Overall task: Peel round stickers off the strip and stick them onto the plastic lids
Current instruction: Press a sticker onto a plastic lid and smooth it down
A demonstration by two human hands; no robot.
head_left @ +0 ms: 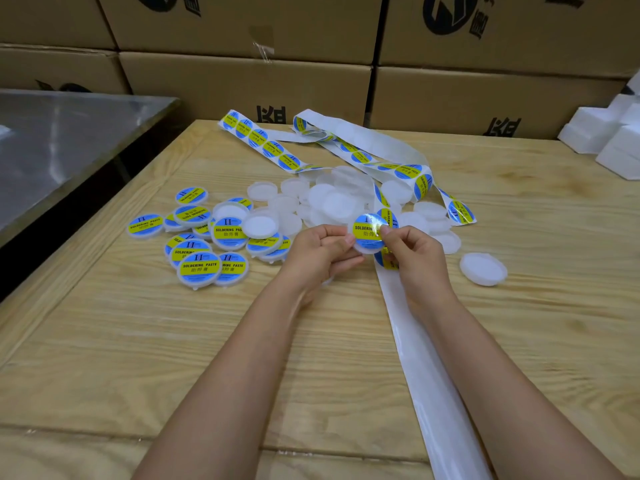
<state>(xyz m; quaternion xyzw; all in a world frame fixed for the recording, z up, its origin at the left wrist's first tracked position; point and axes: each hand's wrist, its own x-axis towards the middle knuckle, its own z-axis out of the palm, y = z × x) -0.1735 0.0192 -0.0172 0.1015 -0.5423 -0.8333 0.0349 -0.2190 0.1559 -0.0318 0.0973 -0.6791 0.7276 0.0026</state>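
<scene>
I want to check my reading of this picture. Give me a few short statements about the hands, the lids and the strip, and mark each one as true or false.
1. The left hand and the right hand hold one lid between them, with a sticker on it. True.
2. The labelled lids lie to the right of the hands. False: they lie to the left.
3. The stretch of strip nearest the camera carries no stickers. True.
4. The boxes at the back are white. False: they are brown cardboard.
</scene>
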